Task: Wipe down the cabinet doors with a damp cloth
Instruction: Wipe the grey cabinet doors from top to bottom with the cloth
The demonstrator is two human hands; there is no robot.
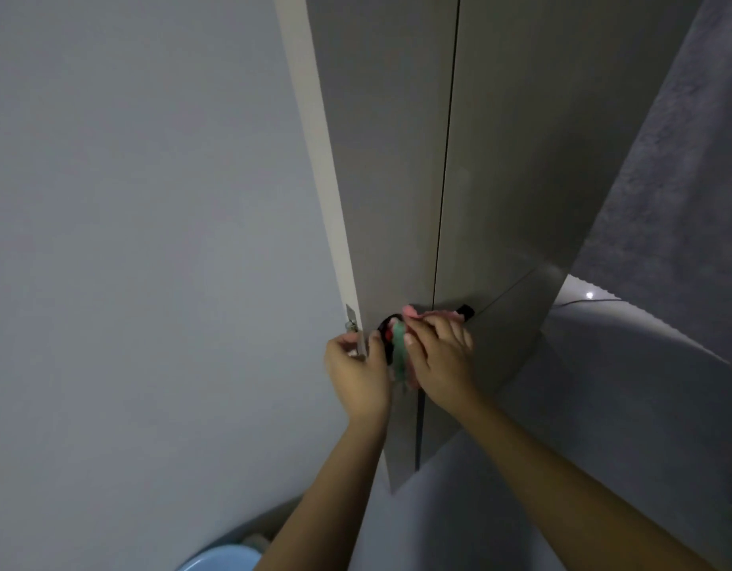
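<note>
Now my left hand (356, 364) grips the door (381, 199) edge while my right hand (438, 356) presses the cloth (399, 356) on the handle (384, 329); it could snag there.

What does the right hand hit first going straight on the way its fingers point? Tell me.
Most likely the black handle on the right cabinet door; the right hand already presses the pink-green cloth just short of it. Depth is uncertain.
</note>
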